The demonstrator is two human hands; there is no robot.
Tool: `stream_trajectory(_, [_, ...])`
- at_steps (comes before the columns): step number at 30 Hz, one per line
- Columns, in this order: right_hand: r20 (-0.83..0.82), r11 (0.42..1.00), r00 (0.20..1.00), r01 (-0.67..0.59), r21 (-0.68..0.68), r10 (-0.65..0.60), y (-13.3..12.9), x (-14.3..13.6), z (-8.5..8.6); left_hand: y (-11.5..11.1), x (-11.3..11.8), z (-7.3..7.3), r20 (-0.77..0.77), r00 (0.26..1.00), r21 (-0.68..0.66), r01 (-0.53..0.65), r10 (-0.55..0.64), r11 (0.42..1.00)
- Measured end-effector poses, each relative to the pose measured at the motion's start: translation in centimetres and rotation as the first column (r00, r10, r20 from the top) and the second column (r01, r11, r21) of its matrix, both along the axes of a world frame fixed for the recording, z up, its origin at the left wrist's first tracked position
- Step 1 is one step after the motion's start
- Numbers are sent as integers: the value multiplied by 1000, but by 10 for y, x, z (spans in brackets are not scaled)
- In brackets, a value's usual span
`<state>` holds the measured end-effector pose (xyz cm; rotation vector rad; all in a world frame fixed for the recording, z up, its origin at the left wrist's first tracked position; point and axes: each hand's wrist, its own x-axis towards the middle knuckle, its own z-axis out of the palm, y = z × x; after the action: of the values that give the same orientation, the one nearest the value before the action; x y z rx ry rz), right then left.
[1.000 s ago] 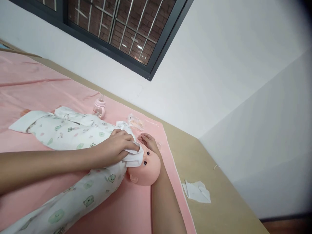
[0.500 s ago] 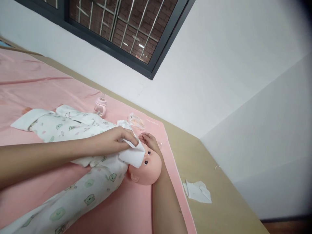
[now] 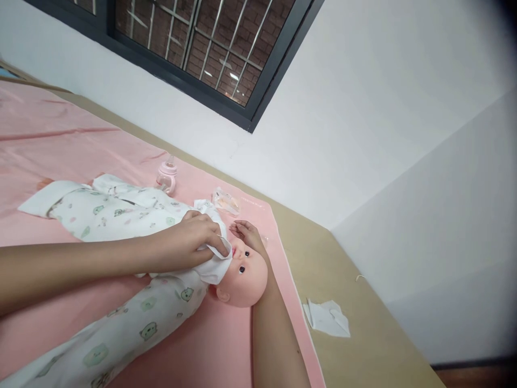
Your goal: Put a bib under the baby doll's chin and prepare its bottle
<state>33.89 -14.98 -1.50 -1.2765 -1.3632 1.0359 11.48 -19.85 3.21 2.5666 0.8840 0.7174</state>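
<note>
A baby doll [image 3: 246,283] lies on its back on a pink sheet [image 3: 226,339], its bald head toward the right. It wears a white outfit [image 3: 149,328] printed with green animals. My left hand [image 3: 200,237] is closed on a white tissue [image 3: 220,267] at the doll's chin and neck. The doll's eyes and mouth show; its neck is covered. My right forearm passes along the top of the doll's head, and my right hand [image 3: 247,233] rests on the head's far side. Its fingers are stretched out, slightly bent, with nothing in them.
A pink baby bottle [image 3: 167,175] stands beyond the doll. Close to it lies a clear plastic item [image 3: 225,202]. Another white tissue [image 3: 329,318] lies on the tan surface [image 3: 363,345] at right. A white wall and barred window [image 3: 194,43] rise behind.
My left hand has drawn the tissue leftward, off the doll's mouth down to its chin and neck. The mouth now shows. My right hand and the doll's head have stayed in place.
</note>
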Motion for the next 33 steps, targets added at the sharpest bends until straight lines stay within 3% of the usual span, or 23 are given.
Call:
stream_trajectory(10, [82,997,997,-12,76,6,-20,-9,9,2,0,-3,-15,999,25,-29,30,999])
stream_trajectory(20, [87,996,996,-34,81,27,-8,-5,2,5,0,-3,-27,996,83,-86,88,993])
stream_trajectory(33, [-83,995,994,-79,-55,74,53,24,-33,9,7,-21,-13,995,168,-98,102,981])
